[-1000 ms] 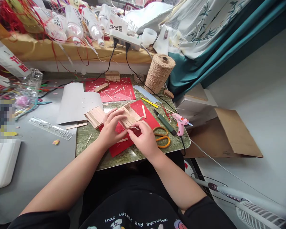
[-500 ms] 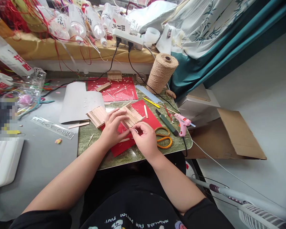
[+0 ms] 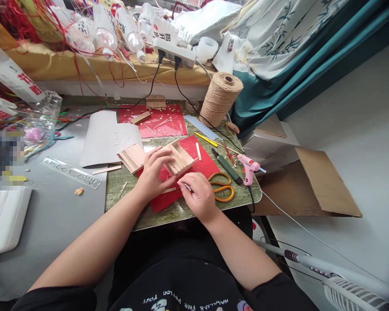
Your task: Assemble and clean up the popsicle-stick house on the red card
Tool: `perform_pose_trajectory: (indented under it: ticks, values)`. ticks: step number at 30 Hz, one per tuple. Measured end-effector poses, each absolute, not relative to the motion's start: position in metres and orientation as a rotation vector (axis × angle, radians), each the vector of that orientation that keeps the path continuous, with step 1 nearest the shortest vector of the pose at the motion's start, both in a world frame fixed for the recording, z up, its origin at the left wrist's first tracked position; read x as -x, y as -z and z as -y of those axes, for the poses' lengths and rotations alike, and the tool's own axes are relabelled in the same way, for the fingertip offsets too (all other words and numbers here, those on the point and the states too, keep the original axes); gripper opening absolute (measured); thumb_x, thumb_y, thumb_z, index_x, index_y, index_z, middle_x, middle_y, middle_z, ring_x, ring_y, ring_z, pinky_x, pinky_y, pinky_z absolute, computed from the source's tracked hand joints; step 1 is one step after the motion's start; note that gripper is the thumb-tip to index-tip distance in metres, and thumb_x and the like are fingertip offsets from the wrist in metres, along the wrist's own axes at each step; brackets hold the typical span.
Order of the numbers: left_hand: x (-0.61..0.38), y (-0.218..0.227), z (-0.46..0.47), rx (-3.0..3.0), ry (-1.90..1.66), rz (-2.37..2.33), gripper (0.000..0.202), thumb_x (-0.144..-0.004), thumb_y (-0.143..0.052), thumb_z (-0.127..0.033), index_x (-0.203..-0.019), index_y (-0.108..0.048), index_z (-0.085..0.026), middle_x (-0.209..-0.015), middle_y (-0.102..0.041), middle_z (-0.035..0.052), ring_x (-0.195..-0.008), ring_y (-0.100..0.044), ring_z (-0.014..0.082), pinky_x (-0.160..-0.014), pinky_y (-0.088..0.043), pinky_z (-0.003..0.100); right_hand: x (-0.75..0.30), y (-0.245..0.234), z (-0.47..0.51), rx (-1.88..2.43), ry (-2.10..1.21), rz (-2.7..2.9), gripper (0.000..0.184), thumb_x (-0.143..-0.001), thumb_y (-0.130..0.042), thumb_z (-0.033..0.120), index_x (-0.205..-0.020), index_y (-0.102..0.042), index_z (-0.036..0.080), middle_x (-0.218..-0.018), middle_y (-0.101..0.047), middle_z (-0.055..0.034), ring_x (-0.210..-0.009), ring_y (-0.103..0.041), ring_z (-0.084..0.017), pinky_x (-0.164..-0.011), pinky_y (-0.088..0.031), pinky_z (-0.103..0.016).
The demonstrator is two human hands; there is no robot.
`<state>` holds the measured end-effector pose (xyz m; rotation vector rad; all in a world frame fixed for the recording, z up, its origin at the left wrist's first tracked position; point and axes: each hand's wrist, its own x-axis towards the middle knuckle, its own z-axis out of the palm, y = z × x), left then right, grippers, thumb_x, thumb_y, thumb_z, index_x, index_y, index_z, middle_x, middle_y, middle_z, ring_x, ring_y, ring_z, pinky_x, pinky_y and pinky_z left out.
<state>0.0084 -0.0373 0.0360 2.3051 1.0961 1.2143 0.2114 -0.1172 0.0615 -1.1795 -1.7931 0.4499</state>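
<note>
My left hand (image 3: 155, 170) grips the left side of a small panel of pale craft sticks (image 3: 180, 160), with fingers over the top and the thumb low in front. My right hand (image 3: 197, 194) is closed just in front of the panel's near corner, apart from it. Something small and greyish shows between its thumb and fingers, too little to name. A second craft-stick panel (image 3: 131, 158) lies left of my left hand. Beneath the held panel is a red sheet (image 3: 164, 202), and a loose craft stick (image 3: 198, 151) rests on it.
Orange-handled scissors (image 3: 224, 193), a green cutter (image 3: 228, 167) and a pink glue gun (image 3: 249, 167) lie to the right. A twine spool (image 3: 221, 99) stands behind. White card (image 3: 108, 138) and a clear ruler (image 3: 73, 172) are leftward. Black cords (image 3: 194, 106) cross the back.
My right hand has drawn slightly down and away from the panel's near edge, its fingers curling closer together. My left hand and the panel stay nearly in place.
</note>
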Motion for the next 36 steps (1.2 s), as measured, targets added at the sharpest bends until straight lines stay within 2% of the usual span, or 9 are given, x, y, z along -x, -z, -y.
perform_pose_trajectory:
  ticks: [4, 7, 10, 13, 20, 23, 27, 31, 36]
  values:
    - [-0.005, -0.039, 0.037, -2.258, -1.218, -1.07, 0.048, -0.086, -0.079, -0.025, -0.13, -0.061, -0.029, -0.154, -0.06, 0.0114, -0.16, -0.042, 0.0395, -0.128, -0.039, 0.071, -0.256, -0.066, 0.107, 1.37, -0.386, 1.669, 0.018, -0.106, -0.062, 0.034, -0.103, -0.08, 0.029, -0.1, -0.08, -0.0077, -0.095, -0.076, -0.027, -0.092, -0.064, -0.047]
    - [-0.001, -0.041, 0.035, -2.165, -1.279, -1.081, 0.044, -0.09, -0.078, -0.03, -0.13, -0.061, -0.029, -0.153, -0.06, 0.0113, -0.157, -0.047, 0.0366, -0.129, -0.04, 0.068, -0.298, -0.062, 0.092, 1.586, -0.367, 1.626, 0.023, -0.103, -0.06, 0.03, -0.112, -0.08, 0.024, -0.113, -0.079, -0.0111, -0.097, -0.075, -0.027, -0.088, -0.065, -0.045]
    - [0.001, -0.04, 0.032, -2.032, -1.335, -1.112, 0.039, -0.096, -0.073, -0.037, -0.132, -0.059, -0.03, -0.152, -0.058, 0.0125, -0.151, -0.053, 0.033, -0.126, -0.046, 0.062, -0.327, -0.053, 0.087, 1.747, -0.264, 1.732, 0.033, -0.095, -0.066, 0.026, -0.125, -0.078, 0.021, -0.128, -0.076, -0.0156, -0.117, -0.072, -0.035, -0.105, -0.06, -0.058]
    - [0.003, -0.035, 0.03, -1.882, -1.381, -1.081, 0.035, -0.101, -0.067, -0.044, -0.133, -0.057, -0.032, -0.151, -0.056, 0.0131, -0.149, -0.055, 0.0318, -0.119, -0.054, 0.057, -0.331, -0.047, 0.099, 1.699, -0.19, 1.798, 0.032, -0.097, -0.066, 0.026, -0.127, -0.076, 0.022, -0.136, -0.074, -0.0154, -0.131, -0.066, -0.037, -0.117, -0.052, -0.064]
    - [0.005, -0.025, 0.026, -1.665, -1.355, -0.931, 0.037, -0.101, -0.063, -0.054, -0.13, -0.06, -0.032, -0.149, -0.063, 0.0125, -0.142, -0.063, 0.0357, -0.105, -0.061, 0.055, -0.293, -0.072, 0.139, 1.427, -0.369, 1.732, 0.028, -0.102, -0.066, 0.028, -0.13, -0.072, 0.03, -0.137, -0.073, -0.0112, -0.133, -0.066, -0.032, -0.119, -0.052, -0.057]
    - [0.002, -0.025, 0.027, -1.623, -1.262, -0.846, 0.04, -0.1, -0.063, -0.059, -0.129, -0.062, -0.032, -0.15, -0.064, 0.012, -0.145, -0.06, 0.037, -0.109, -0.059, 0.058, -0.272, -0.087, 0.136, 1.314, -0.484, 1.641, 0.034, -0.103, -0.068, 0.032, -0.137, -0.068, 0.03, -0.141, -0.07, -0.011, -0.134, -0.066, -0.03, -0.119, -0.054, -0.053]
    - [-0.005, -0.032, 0.033, -1.671, -1.23, -0.773, 0.033, -0.099, -0.07, -0.053, -0.122, -0.065, -0.031, -0.147, -0.065, 0.0116, -0.147, -0.058, 0.0359, -0.117, -0.054, 0.059, -0.245, -0.087, 0.12, 1.297, -0.71, 1.545, 0.041, -0.1, -0.074, 0.042, -0.139, -0.066, 0.029, -0.138, -0.073, -0.0096, -0.123, -0.071, -0.027, -0.111, -0.059, -0.047]
    - [-0.005, -0.039, 0.038, -1.796, -1.236, -0.741, 0.03, -0.1, -0.07, -0.048, -0.122, -0.066, -0.028, -0.147, -0.064, 0.014, -0.15, -0.055, 0.0366, -0.125, -0.046, 0.063, -0.229, -0.075, 0.107, 1.252, -0.93, 1.431, 0.023, -0.103, -0.07, 0.042, -0.119, -0.072, 0.027, -0.119, -0.079, -0.0061, -0.108, -0.075, -0.023, -0.097, -0.062, -0.039]
    - [0.001, -0.041, 0.037, -1.98, -1.25, -0.823, 0.028, -0.098, -0.07, -0.039, -0.123, -0.065, -0.027, -0.156, -0.056, 0.0135, -0.159, -0.045, 0.0371, -0.131, -0.038, 0.065, -0.228, -0.064, 0.096, 1.2, -0.94, 1.413, 0.018, -0.102, -0.071, 0.037, -0.116, -0.074, 0.026, -0.12, -0.077, -0.006, -0.114, -0.073, -0.023, -0.103, -0.059, -0.039]
